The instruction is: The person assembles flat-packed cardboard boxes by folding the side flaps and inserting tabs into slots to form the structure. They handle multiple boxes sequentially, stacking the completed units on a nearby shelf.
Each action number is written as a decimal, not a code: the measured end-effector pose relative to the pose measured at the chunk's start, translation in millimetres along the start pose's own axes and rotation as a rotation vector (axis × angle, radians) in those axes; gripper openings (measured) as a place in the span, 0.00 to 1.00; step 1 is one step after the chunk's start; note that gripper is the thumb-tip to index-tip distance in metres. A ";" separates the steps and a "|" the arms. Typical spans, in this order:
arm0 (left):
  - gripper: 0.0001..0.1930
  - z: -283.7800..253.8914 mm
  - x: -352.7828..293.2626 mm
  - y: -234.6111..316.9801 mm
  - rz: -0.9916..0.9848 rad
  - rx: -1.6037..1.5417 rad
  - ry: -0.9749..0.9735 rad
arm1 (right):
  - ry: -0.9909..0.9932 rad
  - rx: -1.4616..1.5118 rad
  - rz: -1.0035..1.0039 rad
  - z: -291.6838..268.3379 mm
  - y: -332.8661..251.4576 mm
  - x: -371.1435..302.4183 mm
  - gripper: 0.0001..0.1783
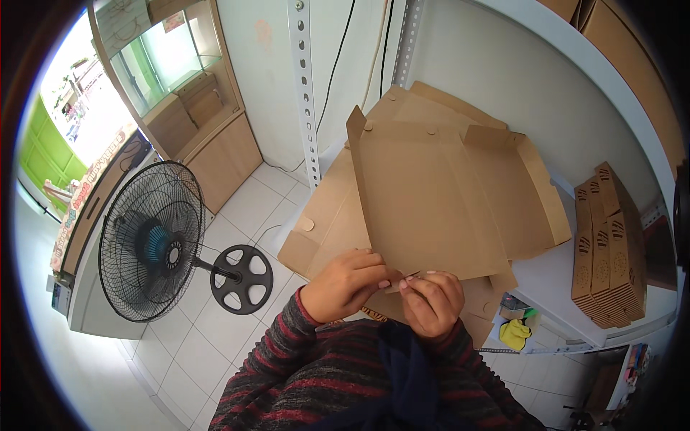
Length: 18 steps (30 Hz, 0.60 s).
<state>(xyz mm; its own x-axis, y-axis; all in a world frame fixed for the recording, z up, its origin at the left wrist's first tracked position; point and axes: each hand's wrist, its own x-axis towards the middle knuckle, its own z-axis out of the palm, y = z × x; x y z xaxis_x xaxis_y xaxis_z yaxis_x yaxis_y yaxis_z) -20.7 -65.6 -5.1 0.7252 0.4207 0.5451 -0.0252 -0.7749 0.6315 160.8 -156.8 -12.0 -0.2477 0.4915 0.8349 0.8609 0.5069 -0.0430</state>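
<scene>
In front of me lies a partly folded brown cardboard box [424, 194], with its left and right side walls raised and a corner tab standing up at the far left. My left hand [348, 284] is closed at the box's near left corner, thumb and fingers pinching the cardboard there. Close beside it, my right hand [433, 302] pinches the same near edge, fingertips almost touching those of the left. The small piece of cardboard between the fingertips is mostly hidden. Flat cardboard blanks [327, 215] lie under the box, jutting out to the left and behind.
Folded cardboard boxes [607, 251] stand stacked on the white shelf at the right. A perforated metal post [303, 93] rises behind the left side of the work surface. On the tiled floor to the left is a black fan [154, 241]. A yellow item [514, 334] sits lower right.
</scene>
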 end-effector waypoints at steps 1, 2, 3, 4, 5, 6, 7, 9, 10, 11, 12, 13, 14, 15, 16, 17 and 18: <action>0.13 -0.3 0.3 1.7 -0.016 -0.008 0.002 | 0.001 0.001 0.015 -0.4 -0.8 1.5 0.06; 0.12 -1.1 1.3 4.9 -0.033 -0.017 0.004 | 0.001 0.002 0.031 -0.7 -1.3 2.6 0.06; 0.10 -1.5 2.2 7.2 -0.048 -0.027 0.004 | -0.024 0.015 0.056 -1.1 -1.3 2.5 0.08; 0.11 -1.9 3.0 8.0 -0.048 -0.004 0.010 | -0.049 0.028 0.081 -1.5 -1.3 2.3 0.09; 0.13 -2.5 3.7 8.5 -0.047 0.019 0.016 | -0.073 0.040 0.108 -2.1 -1.3 2.3 0.10; 0.14 -3.3 3.4 8.7 -0.050 0.048 0.025 | -0.062 0.053 0.161 -1.9 -2.1 4.6 0.12; 0.14 -1.1 2.6 6.4 -0.033 0.079 0.070 | -0.051 0.065 0.215 -2.9 -3.7 9.0 0.13; 0.15 5.9 0.3 -0.1 0.002 0.138 0.162 | -0.106 0.047 0.247 -8.2 -3.5 17.1 0.16; 0.14 5.5 -0.3 1.7 -0.025 0.147 0.176 | -0.172 0.016 0.226 -13.2 -0.8 20.4 0.17; 0.13 4.3 -0.8 4.7 -0.053 0.157 0.191 | -0.238 -0.013 0.203 -15.5 0.6 21.9 0.18; 0.12 4.4 -0.3 6.4 -0.077 0.164 0.201 | -0.243 -0.007 0.213 -14.7 0.7 19.7 0.18; 0.12 5.2 0.1 6.6 -0.079 0.195 0.199 | -0.249 0.000 0.223 -12.2 1.3 15.9 0.17; 0.11 6.2 0.6 6.7 -0.081 0.227 0.197 | -0.255 0.007 0.232 -10.7 1.7 13.3 0.16; 0.11 6.7 0.4 6.6 -0.084 0.260 0.197 | -0.256 0.005 0.236 -10.0 2.0 12.5 0.15; 0.10 7.6 0.0 5.9 -0.077 0.273 0.203 | -0.257 0.003 0.240 -9.6 2.3 12.0 0.14; 0.10 8.6 -0.5 4.8 -0.070 0.286 0.209 | -0.258 0.000 0.244 -9.0 2.5 11.4 0.13; 0.09 10.2 -0.3 4.0 -0.061 0.295 0.213 | -0.248 0.006 0.256 -8.4 2.7 10.7 0.11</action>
<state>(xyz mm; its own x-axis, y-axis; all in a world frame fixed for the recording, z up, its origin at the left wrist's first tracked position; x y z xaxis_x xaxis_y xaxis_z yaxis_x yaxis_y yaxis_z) -13.9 -73.6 -8.4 0.5590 0.5349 0.6335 0.2358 -0.8351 0.4971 164.2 -156.1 1.5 -0.1257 0.7598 0.6379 0.9065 0.3492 -0.2372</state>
